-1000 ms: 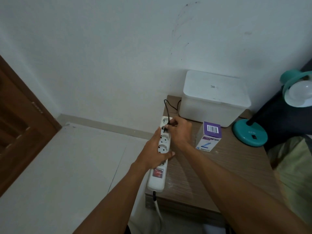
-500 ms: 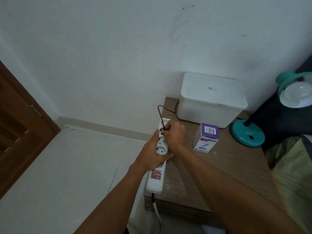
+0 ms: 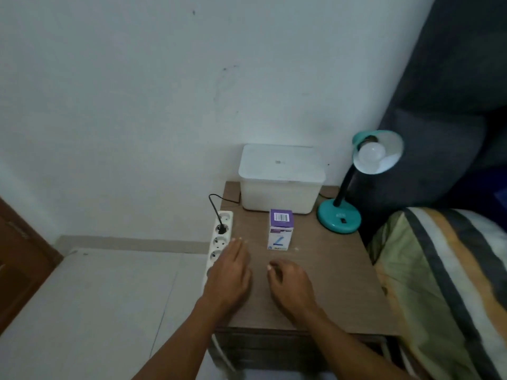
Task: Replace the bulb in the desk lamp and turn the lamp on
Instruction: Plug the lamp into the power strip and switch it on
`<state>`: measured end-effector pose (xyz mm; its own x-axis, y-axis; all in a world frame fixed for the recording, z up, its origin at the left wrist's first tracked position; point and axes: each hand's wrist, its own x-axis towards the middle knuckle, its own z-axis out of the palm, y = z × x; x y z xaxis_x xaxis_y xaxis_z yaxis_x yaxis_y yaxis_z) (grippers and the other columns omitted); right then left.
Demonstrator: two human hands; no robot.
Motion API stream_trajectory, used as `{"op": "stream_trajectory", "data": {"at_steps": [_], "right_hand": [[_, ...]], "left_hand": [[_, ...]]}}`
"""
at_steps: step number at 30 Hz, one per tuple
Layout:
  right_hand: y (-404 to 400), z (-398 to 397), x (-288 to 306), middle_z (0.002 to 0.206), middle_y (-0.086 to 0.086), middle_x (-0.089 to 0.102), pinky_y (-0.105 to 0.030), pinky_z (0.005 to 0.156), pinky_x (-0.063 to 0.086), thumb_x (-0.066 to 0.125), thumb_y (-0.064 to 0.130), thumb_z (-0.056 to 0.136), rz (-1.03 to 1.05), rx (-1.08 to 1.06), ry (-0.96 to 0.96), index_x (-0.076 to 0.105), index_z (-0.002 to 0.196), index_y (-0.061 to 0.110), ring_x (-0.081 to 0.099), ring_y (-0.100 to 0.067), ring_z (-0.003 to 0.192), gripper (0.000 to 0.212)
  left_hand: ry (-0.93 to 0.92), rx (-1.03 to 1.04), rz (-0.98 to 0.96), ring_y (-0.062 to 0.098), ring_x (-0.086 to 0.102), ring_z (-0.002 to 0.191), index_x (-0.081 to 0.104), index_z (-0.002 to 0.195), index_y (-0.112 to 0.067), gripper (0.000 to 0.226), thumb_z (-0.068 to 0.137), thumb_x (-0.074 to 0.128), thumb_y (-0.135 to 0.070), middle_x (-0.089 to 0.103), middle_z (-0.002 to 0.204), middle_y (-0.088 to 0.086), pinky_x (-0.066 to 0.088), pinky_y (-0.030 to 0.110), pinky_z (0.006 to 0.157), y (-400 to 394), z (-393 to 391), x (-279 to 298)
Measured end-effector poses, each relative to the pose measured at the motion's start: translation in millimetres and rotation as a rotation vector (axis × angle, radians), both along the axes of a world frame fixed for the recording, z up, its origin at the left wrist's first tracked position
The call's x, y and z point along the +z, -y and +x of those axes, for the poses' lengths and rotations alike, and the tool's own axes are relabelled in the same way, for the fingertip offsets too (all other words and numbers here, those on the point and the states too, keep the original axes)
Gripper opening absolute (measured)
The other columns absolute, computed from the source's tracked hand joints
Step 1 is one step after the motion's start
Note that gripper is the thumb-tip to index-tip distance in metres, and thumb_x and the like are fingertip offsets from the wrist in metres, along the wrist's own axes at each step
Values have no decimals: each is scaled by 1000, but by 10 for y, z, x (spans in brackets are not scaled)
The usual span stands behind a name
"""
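Observation:
A teal desk lamp (image 3: 339, 217) stands at the back right of the wooden bedside table (image 3: 329, 283). A white bulb (image 3: 371, 154) sits in its shade and is not lit. The lamp's black plug (image 3: 221, 229) is pushed into the second socket of the white power strip (image 3: 220, 242) along the table's left edge. A purple and white bulb box (image 3: 280, 233) stands mid-table. My left hand (image 3: 229, 272) lies flat, fingers out, partly over the strip's near end. My right hand (image 3: 290, 286) hovers beside it with fingers loosely curled, holding nothing.
A white lidded plastic box (image 3: 279, 178) sits against the wall behind the bulb box. A bed with striped bedding (image 3: 444, 283) and a dark headboard (image 3: 452, 91) borders the table on the right. A brown door (image 3: 16, 256) stands at the left, past the pale floor (image 3: 96, 297).
Both hands have let go of the plug and the power strip and drawn back toward me. The plug now sits in the socket, and the strip lies on the table.

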<state>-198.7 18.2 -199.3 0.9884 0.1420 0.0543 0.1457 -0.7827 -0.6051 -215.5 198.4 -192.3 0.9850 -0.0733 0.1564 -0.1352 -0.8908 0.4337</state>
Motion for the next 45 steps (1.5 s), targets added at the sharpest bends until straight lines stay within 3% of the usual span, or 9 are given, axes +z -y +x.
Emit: {"op": "stream_trajectory", "data": {"at_steps": [2,5,7,9,12,16,19,32,45], "right_hand": [[337,-64,-43,119,8,66,-22,94,46,49,39,99,-45,-44,32,62,123,30,57,-2,105,29],[814,-48,-95,129,2,65,-26,101,42,42,39,102,-76,-133,106,60,130,23,57,-10,116,37],[1088,37,-114,142,-4,57,-30,111,34,37,39,104,-83,-186,101,55,138,16,50,-16,131,45],[1325,168,-121,150,-9,49,-32,118,24,34,35,105,-118,-199,101,49,144,9,41,-21,140,49],[1595,436,-141,157,-17,36,-35,123,15,32,28,107,-203,-133,111,39,148,1,28,-27,148,50],[1751,834,-195,164,-14,15,-31,124,3,28,27,107,-206,-159,79,16,155,1,9,-21,153,56],[1795,1074,-254,165,-16,10,-33,124,-2,26,26,108,-264,-112,122,12,155,1,3,-25,154,56],[1908,1394,-458,162,-10,27,-42,124,12,37,23,104,-226,-76,211,25,155,10,19,-22,151,54],[1869,1393,-437,153,-14,43,-43,123,17,44,18,100,-200,-99,260,41,149,4,34,-31,145,51]], "left_hand": [[13,-111,-27,14,24,155,34,158,-22,56,105,45,-39,32,167,2,14,29,123,298,-92,-63],[19,-266,-31,9,30,151,42,154,-25,52,105,42,-43,40,163,0,21,32,127,787,-78,-160],[-13,-311,-56,8,28,152,39,155,-26,54,105,40,-46,38,164,-1,17,29,126,1099,18,-197],[-28,-317,-84,7,19,154,32,159,-25,57,107,36,-47,30,168,0,9,24,123,1365,190,-220],[-50,-319,-92,9,4,157,20,163,-23,60,109,31,-48,13,172,-2,4,30,126,1676,534,-246],[-54,-323,-83,7,-9,154,10,164,-18,64,109,27,-48,-1,171,-1,-6,27,123,1932,1001,-321],[-50,-336,-49,9,-15,155,0,162,-18,68,105,17,-52,-10,168,-3,-10,24,124,2022,1290,-368],[-78,-362,70,13,-11,158,4,163,-16,67,108,20,-49,-5,171,1,-1,38,131,2019,1626,-501],[22,-322,71,15,0,157,24,162,-9,75,103,13,-55,16,171,10,-5,32,127,2025,1673,-657]]}}
